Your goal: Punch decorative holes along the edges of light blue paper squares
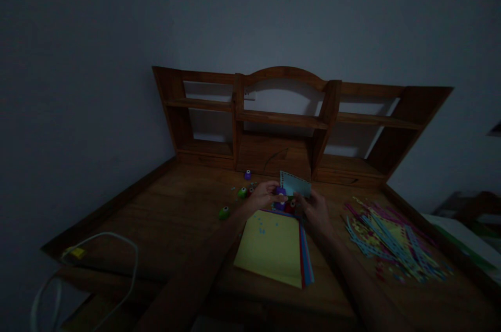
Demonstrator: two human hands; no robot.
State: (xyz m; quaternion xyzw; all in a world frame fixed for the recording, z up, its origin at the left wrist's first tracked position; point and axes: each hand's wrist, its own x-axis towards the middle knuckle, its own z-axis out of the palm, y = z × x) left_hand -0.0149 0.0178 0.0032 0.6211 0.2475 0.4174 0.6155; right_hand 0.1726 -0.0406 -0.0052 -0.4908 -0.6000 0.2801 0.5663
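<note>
My left hand (263,196) is closed around a small purple paper punch (281,192). The fingers of my right hand (316,211) pinch a light blue sheet of paper (296,186), which stands tilted beside the punch. Small holes run along the sheet's upper and left edges. Whether the paper sits in the punch's slot I cannot tell. Just below my hands lies a red punch (290,207), partly hidden. A stack of coloured paper with a yellow sheet (270,248) on top lies between my forearms, with tiny blue cut-outs on it.
Green punches (224,213) and another purple punch (248,175) stand left of my hands. Punched paper strips (391,240) are heaped at the right. A wooden shelf unit (282,122) rises at the back of the desk. A white cable (135,253) hangs over the front left edge.
</note>
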